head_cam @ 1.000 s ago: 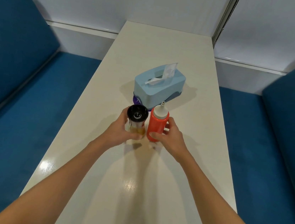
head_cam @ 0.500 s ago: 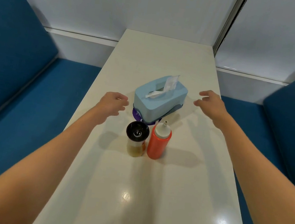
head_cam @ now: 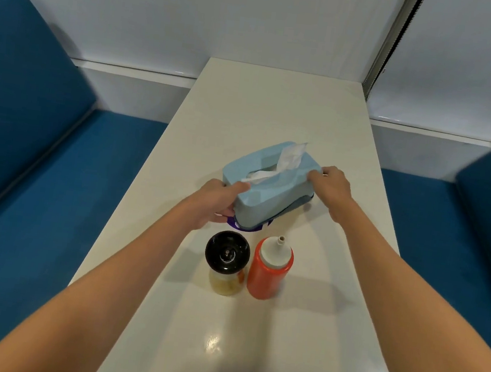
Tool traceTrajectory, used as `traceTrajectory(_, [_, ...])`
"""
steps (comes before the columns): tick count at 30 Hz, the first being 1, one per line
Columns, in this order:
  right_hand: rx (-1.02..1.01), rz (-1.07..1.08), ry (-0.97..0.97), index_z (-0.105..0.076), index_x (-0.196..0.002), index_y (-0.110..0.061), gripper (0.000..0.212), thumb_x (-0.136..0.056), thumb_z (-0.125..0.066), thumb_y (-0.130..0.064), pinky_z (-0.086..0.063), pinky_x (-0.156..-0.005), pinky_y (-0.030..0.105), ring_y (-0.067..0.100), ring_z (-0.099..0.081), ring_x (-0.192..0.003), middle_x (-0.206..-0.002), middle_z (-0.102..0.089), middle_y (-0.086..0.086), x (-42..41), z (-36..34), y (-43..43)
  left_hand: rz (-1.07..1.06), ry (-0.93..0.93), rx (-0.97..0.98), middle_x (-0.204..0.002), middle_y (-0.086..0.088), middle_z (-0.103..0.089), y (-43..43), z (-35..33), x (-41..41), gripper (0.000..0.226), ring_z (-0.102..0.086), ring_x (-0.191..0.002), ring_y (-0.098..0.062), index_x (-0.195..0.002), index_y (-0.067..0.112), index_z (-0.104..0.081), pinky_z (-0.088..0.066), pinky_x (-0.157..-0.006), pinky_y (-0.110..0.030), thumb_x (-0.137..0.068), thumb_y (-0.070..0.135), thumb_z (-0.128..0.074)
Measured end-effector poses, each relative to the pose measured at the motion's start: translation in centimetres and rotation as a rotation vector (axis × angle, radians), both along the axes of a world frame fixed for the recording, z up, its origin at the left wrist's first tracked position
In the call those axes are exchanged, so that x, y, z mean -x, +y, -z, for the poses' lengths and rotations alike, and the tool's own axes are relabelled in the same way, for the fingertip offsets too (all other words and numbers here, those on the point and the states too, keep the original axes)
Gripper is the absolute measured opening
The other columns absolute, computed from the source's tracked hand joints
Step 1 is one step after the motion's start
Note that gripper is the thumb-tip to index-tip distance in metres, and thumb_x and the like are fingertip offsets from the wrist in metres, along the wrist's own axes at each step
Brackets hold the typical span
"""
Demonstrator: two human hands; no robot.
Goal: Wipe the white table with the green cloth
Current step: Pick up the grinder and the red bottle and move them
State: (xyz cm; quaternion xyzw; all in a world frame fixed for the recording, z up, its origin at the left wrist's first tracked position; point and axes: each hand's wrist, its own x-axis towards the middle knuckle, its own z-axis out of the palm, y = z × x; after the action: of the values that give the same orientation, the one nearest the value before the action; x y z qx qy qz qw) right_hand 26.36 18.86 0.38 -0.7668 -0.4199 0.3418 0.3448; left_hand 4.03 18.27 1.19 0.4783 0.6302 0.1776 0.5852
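Observation:
A long white table (head_cam: 278, 112) runs away from me between two blue benches. In its middle lies a light blue tissue box (head_cam: 263, 192) with a white tissue sticking out, set on a purple base. My left hand (head_cam: 217, 202) grips the box's near left end, thumb on top. At the far right end, my right hand (head_cam: 329, 183) grips the box with curled fingers. No green cloth is in view.
A clear bottle with a black lid (head_cam: 226, 264) and an orange squeeze bottle with a white nozzle (head_cam: 269, 269) stand side by side just in front of the box. Blue bench seats (head_cam: 34, 206) flank the table; a white wall closes the far end.
Both hands let go of the two bottles, moved forward past them and took hold of the tissue box at its two ends. The bottles stay standing on the table.

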Motion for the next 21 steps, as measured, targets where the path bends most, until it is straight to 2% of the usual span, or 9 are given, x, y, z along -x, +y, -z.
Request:
traceTrajectory(2, [-0.011,0.010,0.008,-0.051,-0.117,-0.001,0.035,-0.090,-0.054,-0.024,-0.036,-0.057,0.025,0.020,-0.047,-0.086,-0.106,-0.053,0.009,0.0,0.0,-1.2,-0.035,0.001,-0.013,-0.107,-0.007,-0.064,0.0,-0.1,-0.3,0.045,-0.062,-0.099,-0.022,-0.118,0.013,-0.054,-0.047,-0.075,-0.032,-0.090,0.048,-0.058])
traceTrajectory(5, [-0.011,0.015,0.015,-0.046,-0.113,-0.004,0.038,-0.089,-0.059,-0.029,-0.037,-0.056,0.024,0.019,-0.049,-0.087,-0.104,-0.052,0.007,0.3,0.2,-3.7,-0.059,0.017,-0.008,-0.104,-0.001,-0.060,-0.3,-0.3,-0.3,0.040,-0.058,-0.103,-0.023,-0.118,0.017,-0.051,-0.045,-0.083,-0.038,-0.091,0.047,-0.053])
traceTrajectory(8, [-0.044,0.026,-0.008,-0.044,-0.105,-0.004,0.042,-0.084,-0.066,-0.034,-0.042,-0.061,0.029,0.021,-0.052,-0.087,-0.102,-0.054,0.008,1.1,0.8,-6.4,-0.044,0.019,-0.002,-0.104,0.000,-0.058,-0.6,-0.7,0.6,0.034,-0.056,-0.103,-0.024,-0.116,0.017,-0.053,-0.045,-0.090,-0.040,-0.091,0.039,-0.051])
traceTrajectory(10, [-0.074,0.031,-0.016,-0.044,-0.100,-0.005,0.044,-0.082,-0.070,-0.036,-0.042,-0.065,0.031,0.022,-0.053,-0.085,-0.098,-0.056,0.010,1.8,1.2,-8.0,-0.036,0.017,-0.015,-0.104,-0.002,-0.058,-0.8,-0.9,1.3,0.025,-0.056,-0.097,-0.023,-0.110,0.017,-0.055,-0.046,-0.090,-0.040,-0.089,0.031,-0.049])
traceTrajectory(13, [-0.101,0.039,-0.026,-0.043,-0.094,-0.007,0.044,-0.080,-0.072,-0.038,-0.040,-0.061,0.029,0.022,-0.053,-0.082,-0.095,-0.057,0.011,3.0,1.6,-10.2,-0.015,0.027,-0.021,-0.099,-0.002,-0.055,-1.4,-1.1,2.2,0.012,-0.055,-0.088,-0.022,-0.097,0.019,-0.056,-0.048,-0.085,-0.036,-0.088,0.019,-0.048])
traceTrajectory(17, [-0.115,0.036,0.001,-0.041,-0.090,-0.009,0.046,-0.080,-0.072,-0.042,-0.038,-0.058,0.026,0.021,-0.052,-0.078,-0.095,-0.057,0.014,4.1,1.8,-11.9,0.064,0.068,-0.024,-0.093,-0.003,-0.059,-2.3,-0.7,3.2,0.028,-0.055,-0.081,-0.020,-0.106,0.012,-0.058,-0.048,-0.083,-0.034,-0.082,0.007,-0.044])
traceTrajectory(21, [-0.108,0.046,-0.010,-0.041,-0.092,-0.008,0.048,-0.080,-0.071,-0.044,-0.040,-0.061,0.028,0.025,-0.054,-0.084,-0.097,-0.056,0.014,4.5,2.0,-12.8,0.086,0.103,-0.038,-0.094,-0.004,-0.059,-2.8,-0.6,3.5,0.040,-0.055,-0.085,-0.020,-0.111,0.012,-0.057,-0.049,-0.089,-0.037,-0.078,0.000,-0.039])
